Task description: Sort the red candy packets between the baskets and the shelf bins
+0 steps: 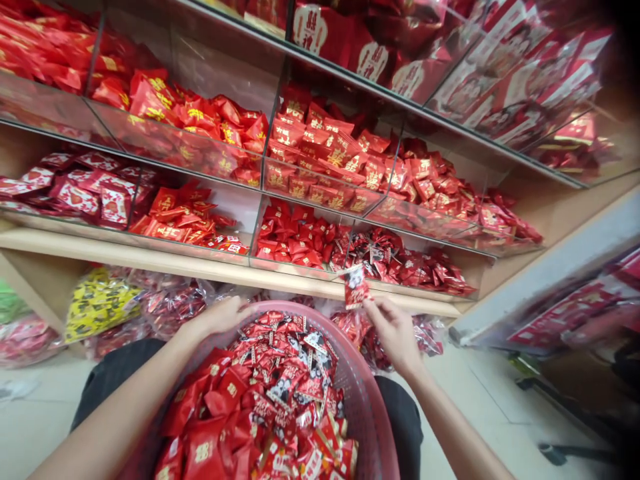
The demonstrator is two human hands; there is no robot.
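Observation:
A pink plastic basket [373, 400] sits between my knees, heaped with red wrapped sweets in several designs. My left hand [220, 317] is at its far left rim, fingers bent over the edge. Just beyond the opposite side of the rim, my right hand [395, 333] pinches a small red candy packet [356, 288] with a black-and-white picture on it. The packet is upright in front of the lowest shelf. Similar packets [300, 360] with the black-and-white print lie in the far part of the basket, and plain red ones [215, 427] with gold marks lie nearer me.
Wooden shelves [210, 263] with clear dividers rise ahead, their compartments filled with red sweets [330, 147]. Under the bottom shelf are bagged goods, including a yellow bag [100, 303]. A wheeled base [555, 453] stands on the tiled floor [480, 400] at right.

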